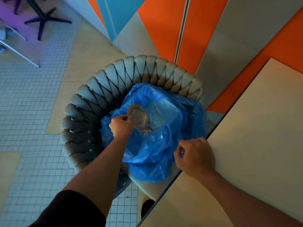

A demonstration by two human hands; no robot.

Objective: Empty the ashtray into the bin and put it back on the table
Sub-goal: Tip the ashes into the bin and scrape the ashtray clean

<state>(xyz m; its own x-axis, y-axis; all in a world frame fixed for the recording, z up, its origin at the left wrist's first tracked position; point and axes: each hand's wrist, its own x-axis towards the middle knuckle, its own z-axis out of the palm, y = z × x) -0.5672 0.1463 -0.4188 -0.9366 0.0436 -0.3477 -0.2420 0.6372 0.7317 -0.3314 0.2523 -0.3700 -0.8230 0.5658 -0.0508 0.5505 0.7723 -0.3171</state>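
Presently: left hand (121,126) grips tipped metal ashtray (138,116) over blue bin bag (164,145), ash falling; right hand (195,154), four o'clock, pinches bag rim. Return to table (254,136) outstanding.

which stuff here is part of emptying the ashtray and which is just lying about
In use:
- metal ashtray, tipped over the bag by the left hand
- ash falling out
- blue bin bag, edge held by the right hand
- table for putting it back

Not part of it:
- woven chair the bag sits on
- table bases in the far corner
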